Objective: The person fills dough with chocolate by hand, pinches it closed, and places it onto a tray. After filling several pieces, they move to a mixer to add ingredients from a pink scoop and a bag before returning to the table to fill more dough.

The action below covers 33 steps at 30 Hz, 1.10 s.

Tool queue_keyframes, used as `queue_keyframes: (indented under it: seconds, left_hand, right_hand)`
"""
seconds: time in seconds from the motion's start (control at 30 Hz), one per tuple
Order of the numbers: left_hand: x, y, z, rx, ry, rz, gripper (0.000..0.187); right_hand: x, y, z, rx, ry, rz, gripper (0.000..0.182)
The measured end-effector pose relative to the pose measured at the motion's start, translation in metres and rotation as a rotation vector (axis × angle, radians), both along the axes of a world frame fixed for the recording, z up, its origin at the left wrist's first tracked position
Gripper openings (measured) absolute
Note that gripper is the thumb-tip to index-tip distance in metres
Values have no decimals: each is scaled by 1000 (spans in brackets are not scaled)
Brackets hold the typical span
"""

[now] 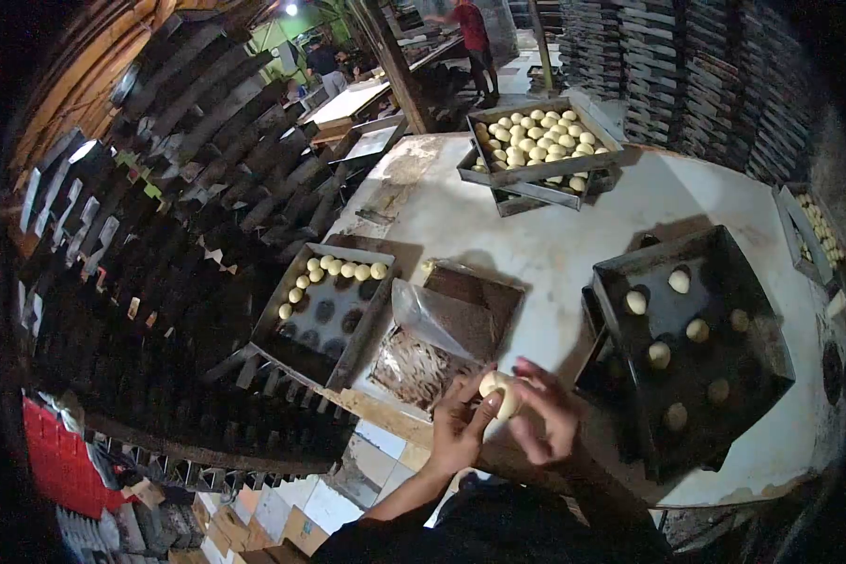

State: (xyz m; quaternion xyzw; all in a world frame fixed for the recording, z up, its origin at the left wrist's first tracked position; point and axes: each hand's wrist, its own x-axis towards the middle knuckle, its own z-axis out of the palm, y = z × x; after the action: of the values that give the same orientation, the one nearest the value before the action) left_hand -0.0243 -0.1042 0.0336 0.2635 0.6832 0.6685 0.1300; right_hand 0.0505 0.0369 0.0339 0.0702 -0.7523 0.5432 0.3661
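Head view: pale balls (362, 272), probably dough, in left tray (372, 316) and right tray (724, 362).

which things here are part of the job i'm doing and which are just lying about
Likely part of the job:
- dough ball in your left hand
- bagged brown filling
- left dough tray
- right dough tray

Apparently just lying about:
- tall tray stacks at the back right
- red item, lower left, too unclear to name
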Motion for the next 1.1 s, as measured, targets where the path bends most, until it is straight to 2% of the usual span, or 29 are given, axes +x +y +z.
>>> queue_keyframes:
  seconds: [0.07,0.1,0.13,0.2,0.23,0.27,0.3,0.33,0.37,0.4,0.43,0.47,0.53,0.6,0.63,0.67,0.73,0.77,0.83,0.87,0.93,1.0,1.03,1.07,1.1]
  left_hand:
    - [20,-5,3,21,198,67,30]
    - [33,-8,9,-20,363,99,28]
    - [38,-15,3,-69,544,115,44]
    - [57,-24,23,248,153,72,63]
    - [42,-45,10,134,336,-54,78]
    - [41,-64,4,54,288,-23,62]
    - [41,-84,-3,-27,240,4,49]
    - [45,-106,20,-88,71,80,40]
    - [46,-129,27,-211,206,279,30]
    - [39,-157,7,-193,156,353,29]
    - [40,-184,-5,-86,44,411,29]
    - [40,-211,-3,133,-219,382,25]
    - [40,-257,-18,502,-660,346,26]
    - [53,-279,-42,368,-605,249,30]
    - [55,-285,-52,447,-732,184,32]
    - [57,-290,-62,519,-864,128,34]
    - [50,-300,-70,620,-1116,108,37]
    - [48,-303,-74,624,-1189,44,35]
    - [40,-305,-67,463,-1120,19,35]
    - [29,-307,-63,421,-1094,-24,35]
    - [6,-312,-55,338,-1035,-111,35]
    - [-7,-275,-47,438,-780,174,37]
    - [-20,-282,-56,407,-811,92,36]
    - [-31,-288,-72,222,-872,177,34]
    - [-39,-281,-69,272,-819,181,34]
  right_hand:
    - [8,-15,10,-173,-73,-42,38]
    - [14,-17,9,-86,-144,-3,32]
    - [19,-30,11,-142,-142,-55,28]
    - [20,-62,18,-243,-134,-150,22]
    - [9,-83,17,-192,-19,-174,29]
    - [-4,-100,12,-109,101,-130,25]
    - [-17,-118,4,-65,47,-62,23]
    - [-29,-137,-7,-27,-14,3,22]
    - [-41,-156,-19,10,-76,65,20]
    - [-55,-176,-32,99,-37,55,21]
    - [-69,-195,-46,185,5,42,21]
    - [-78,-218,-58,319,138,-39,25]
    - [-69,-250,-38,133,-191,150,33]
    - [-61,-284,-47,118,-183,155,38]
    - [-54,-290,-61,72,-239,270,38]
    - [-51,-288,-73,28,-287,384,38]
    - [-52,-269,-82,152,-252,337,35]
    - [-51,-250,-87,144,-405,216,26]
    - [-67,-187,-111,551,-698,-210,20]
    - [-67,-150,-134,573,-852,-344,25]
    - [-64,-78,-185,832,-964,-393,48]
    - [-77,-101,-133,677,-1305,-320,44]
    - [-83,-97,-142,711,-1190,-269,44]
    - [-86,-94,-160,734,-1084,-217,44]
    - [-86,-93,-173,754,-979,-166,45]
